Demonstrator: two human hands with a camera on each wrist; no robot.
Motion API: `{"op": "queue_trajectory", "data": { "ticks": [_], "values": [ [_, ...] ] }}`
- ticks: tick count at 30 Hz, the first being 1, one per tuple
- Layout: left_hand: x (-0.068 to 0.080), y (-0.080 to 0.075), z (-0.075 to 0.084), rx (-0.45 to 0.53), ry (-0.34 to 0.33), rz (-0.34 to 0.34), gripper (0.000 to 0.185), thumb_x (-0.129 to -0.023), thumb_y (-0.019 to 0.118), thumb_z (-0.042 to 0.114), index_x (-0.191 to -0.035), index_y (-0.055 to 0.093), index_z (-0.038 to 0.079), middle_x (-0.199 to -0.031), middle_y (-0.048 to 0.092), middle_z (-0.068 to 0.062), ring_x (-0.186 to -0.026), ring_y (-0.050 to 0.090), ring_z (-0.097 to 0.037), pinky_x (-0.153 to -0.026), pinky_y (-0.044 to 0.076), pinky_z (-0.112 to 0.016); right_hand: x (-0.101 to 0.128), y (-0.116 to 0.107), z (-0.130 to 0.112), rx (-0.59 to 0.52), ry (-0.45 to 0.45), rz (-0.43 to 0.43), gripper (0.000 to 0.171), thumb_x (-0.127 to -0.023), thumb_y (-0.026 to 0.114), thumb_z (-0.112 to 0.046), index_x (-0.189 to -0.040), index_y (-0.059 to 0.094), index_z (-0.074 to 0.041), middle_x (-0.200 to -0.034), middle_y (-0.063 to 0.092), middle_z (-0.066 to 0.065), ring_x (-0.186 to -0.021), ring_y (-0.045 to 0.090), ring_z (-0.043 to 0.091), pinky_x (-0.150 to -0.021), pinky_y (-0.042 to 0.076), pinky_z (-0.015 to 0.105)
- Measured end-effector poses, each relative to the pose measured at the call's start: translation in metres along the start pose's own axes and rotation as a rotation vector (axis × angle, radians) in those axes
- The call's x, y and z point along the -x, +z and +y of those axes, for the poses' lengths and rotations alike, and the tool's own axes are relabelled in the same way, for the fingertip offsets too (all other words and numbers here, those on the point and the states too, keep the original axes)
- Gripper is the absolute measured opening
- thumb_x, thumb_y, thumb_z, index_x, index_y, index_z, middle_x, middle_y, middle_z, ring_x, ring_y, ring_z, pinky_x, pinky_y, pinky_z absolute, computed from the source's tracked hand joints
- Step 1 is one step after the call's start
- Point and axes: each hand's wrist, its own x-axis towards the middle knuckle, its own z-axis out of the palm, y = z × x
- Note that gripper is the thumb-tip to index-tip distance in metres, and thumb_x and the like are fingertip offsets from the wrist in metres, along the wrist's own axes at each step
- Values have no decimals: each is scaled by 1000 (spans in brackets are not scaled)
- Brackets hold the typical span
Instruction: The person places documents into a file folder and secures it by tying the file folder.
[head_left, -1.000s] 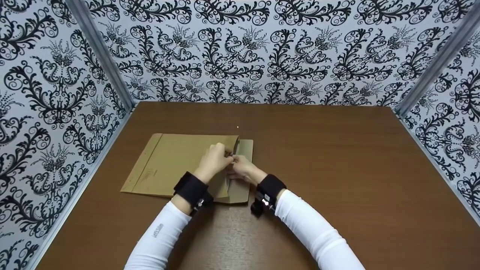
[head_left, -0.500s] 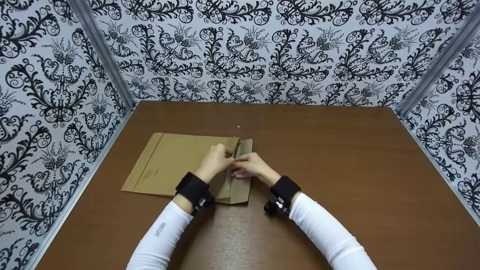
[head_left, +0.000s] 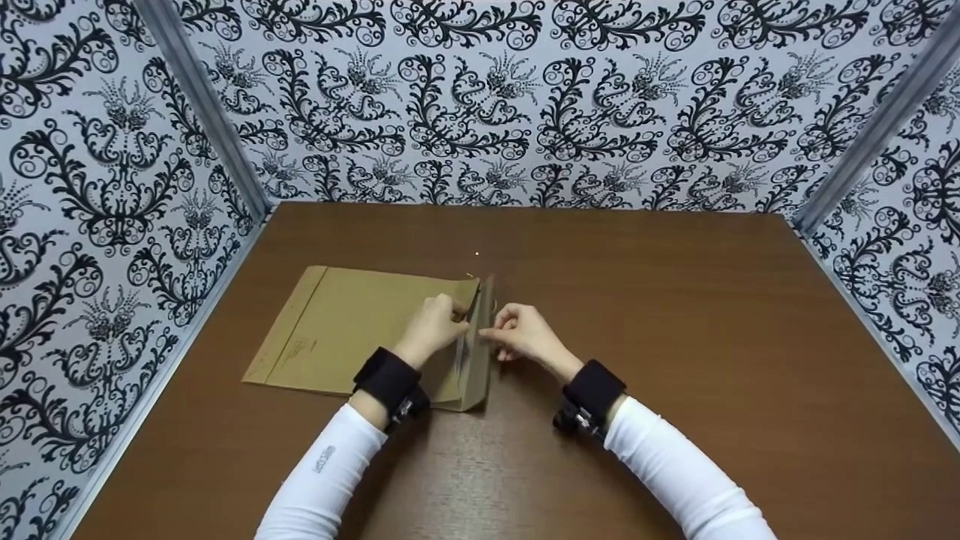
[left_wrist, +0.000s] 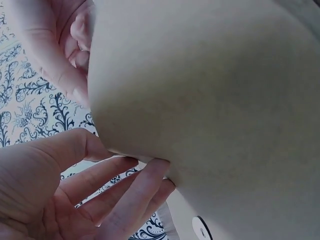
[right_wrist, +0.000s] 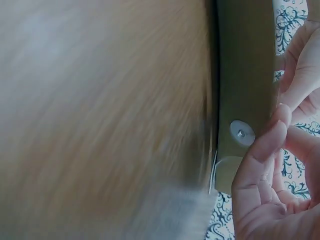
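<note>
A brown kraft envelope lies on the table, its open end to the right. My left hand grips the edge of that opening; the left wrist view shows its thumb and fingers at the edge. The flap stands raised along the right end, with thumb and index of my right hand pinching its edge. In the right wrist view a pale round button sits on the flap beside my right fingertips, and a thin string shows below. Another button appears in the left wrist view.
The brown wooden table extends widely to the right of the envelope. Patterned walls enclose it at the back and sides. A small bright speck shows behind the envelope.
My right hand has moved away from the left hand, rightward onto the flap edge. The flap, earlier lying out to the right, now stands raised. My left hand stays at the opening.
</note>
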Motion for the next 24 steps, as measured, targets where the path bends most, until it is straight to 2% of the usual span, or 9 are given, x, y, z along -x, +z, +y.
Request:
{"op": "queue_trajectory", "data": {
  "ticks": [3, 6, 10, 14, 17, 19, 21, 22, 24],
  "values": [
    [0, 2, 0, -11, -7, -7, 28, -90, 73, 6, -115, 75, -4, -114, 76, -21, -106, 73, -36, -92, 60, -46, 2, -5, 3, 96, -11, -1, 18, -93, 75, -17, -87, 62, -6, -60, 64, -2, -44, 59, 4, -48, 54, 23],
    [1, 4, 0, -36, -14, -8, 25, -90, 73, 7, -114, 76, -2, -109, 78, -19, -98, 74, -33, -86, 60, -42, 3, -8, 6, 142, -13, -35, 19, -94, 73, -19, -86, 71, -2, -66, 72, 8, -46, 62, 5, -49, 56, 24],
    [1, 7, 1, -76, -19, -16, 21, -90, 72, 9, -108, 78, 1, -96, 77, -16, -79, 67, -25, -71, 54, -35, 4, -9, 7, 156, -17, -61, 23, -96, 71, -18, -87, 76, 2, -74, 76, 16, -50, 65, 7, -52, 59, 25],
    [2, 9, 2, -122, -16, -25, 19, -88, 75, 14, -104, 79, 4, -91, 77, -12, -76, 65, -24, -67, 52, -37, 5, -8, 7, 132, -25, -59, 21, -96, 69, -15, -88, 77, 3, -77, 77, 19, -53, 68, 9, -56, 61, 27],
    [4, 9, 2, -141, 4, -56, 17, -89, 75, 15, -101, 78, 4, -76, 67, -4, -72, 60, -21, -65, 47, -36, 5, -6, 6, 116, -28, -54, 20, -96, 69, -13, -88, 76, 3, -78, 77, 20, -55, 70, 11, -57, 62, 28],
    [6, 9, 1, -144, 30, -88, 14, -90, 75, 13, -100, 77, 3, -70, 54, -2, -69, 53, -21, -64, 42, -35, 4, -4, 6, 112, -29, -46, 20, -96, 69, -13, -88, 76, 3, -78, 77, 20, -55, 70, 12, -58, 62, 29],
    [7, 7, -1, -149, 64, -121, 17, -89, 75, 11, -104, 76, 2, -72, 52, -4, -72, 55, -23, -67, 46, -37, 4, -3, 5, 104, -32, -38, 19, -96, 69, -13, -89, 76, 4, -78, 77, 20, -56, 71, 14, -58, 62, 30],
    [8, 7, -3, -150, 79, -134, 23, -88, 76, 9, -110, 76, 2, -78, 60, -6, -79, 60, -25, -73, 51, -39, 4, -3, 5, 101, -34, -32, 19, -96, 69, -13, -89, 76, 4, -78, 77, 20, -56, 72, 14, -58, 63, 30],
    [10, 4, -6, -158, 95, -165, 36, -86, 78, 9, -121, 72, 2, -102, 70, -14, -101, 67, -33, -90, 56, -47, 4, -2, 4, 100, -38, -23, 19, -95, 70, -13, -91, 77, 3, -78, 77, 20, -58, 73, 16, -59, 63, 32]
  ]
}}
